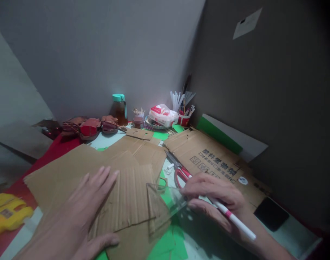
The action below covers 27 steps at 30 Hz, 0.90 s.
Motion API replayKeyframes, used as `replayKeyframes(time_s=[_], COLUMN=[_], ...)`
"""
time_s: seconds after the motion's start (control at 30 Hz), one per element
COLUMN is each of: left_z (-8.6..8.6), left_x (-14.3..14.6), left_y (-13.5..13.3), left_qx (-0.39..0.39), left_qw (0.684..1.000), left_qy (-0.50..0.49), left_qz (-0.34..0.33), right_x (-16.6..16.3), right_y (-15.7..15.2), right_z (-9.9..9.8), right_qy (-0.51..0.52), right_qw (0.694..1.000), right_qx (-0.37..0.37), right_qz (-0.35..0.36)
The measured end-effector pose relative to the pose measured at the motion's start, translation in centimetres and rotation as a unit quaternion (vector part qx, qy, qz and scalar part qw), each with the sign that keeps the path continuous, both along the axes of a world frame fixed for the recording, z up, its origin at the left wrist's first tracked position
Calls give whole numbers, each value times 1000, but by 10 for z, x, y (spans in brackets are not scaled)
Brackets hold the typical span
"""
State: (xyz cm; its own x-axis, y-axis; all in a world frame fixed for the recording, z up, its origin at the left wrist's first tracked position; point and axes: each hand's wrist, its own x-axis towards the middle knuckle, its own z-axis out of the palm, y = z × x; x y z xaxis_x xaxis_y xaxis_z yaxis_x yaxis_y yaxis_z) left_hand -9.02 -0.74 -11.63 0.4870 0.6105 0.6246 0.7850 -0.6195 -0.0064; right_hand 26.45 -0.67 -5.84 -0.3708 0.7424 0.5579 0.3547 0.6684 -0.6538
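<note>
The left hand [81, 213] lay flat, fingers spread, pinning the cardboard [127, 195] to the table. The right hand [213, 202] gripped a pen [235, 220] and steadied a clear ruler [167, 198] at the cardboard's edge, beside scissors [179, 171].

The left hand [91, 202] lies flat and palm down on the corrugated cardboard sheet [127, 195], its 4 fingers spread and pointing away from the body, the thumb splayed out along the sheet's near edge. The left forearm runs back toward the lower left. The right hand [211, 196] sits just right of that sheet, knuckles up, fingers curled in a closed grip with the fingertips pointing back toward it. Its wrist and forearm trail off to the lower right.
</note>
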Motion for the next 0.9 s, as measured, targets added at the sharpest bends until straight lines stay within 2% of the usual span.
replayKeyframes(time_s=[0.2,0.4,0.47,0.53,0.67,0.73,0.8,0.9], left_z=[1,8,4,-3,-20,-20,-16,-14], left_x=[-7,-17,-11,-4,-11,-22,-33,-47], left_y=[7,10,4,-2,-11,-12,-10,-12], left_qx=[-47,-213,-193,-135,-88,-83,-64,-63], left_qw=[998,965,974,986,979,969,966,977], left_qy=[45,152,119,87,181,234,243,174], left_qz=[-1,19,-15,-49,-12,-13,-53,-110], right_x=[2,4,5,4,-5,-11,-16,-21], right_y=[-2,-3,-4,-5,-6,-5,-5,-5], right_z=[3,5,8,10,6,-1,-9,-15], right_qy=[-9,35,56,60,34,30,34,44], right_qw=[1000,998,996,994,985,980,978,981], right_qx=[-23,-48,-61,-85,-147,-172,-177,-169], right_qz=[0,-14,-10,21,81,97,102,83])
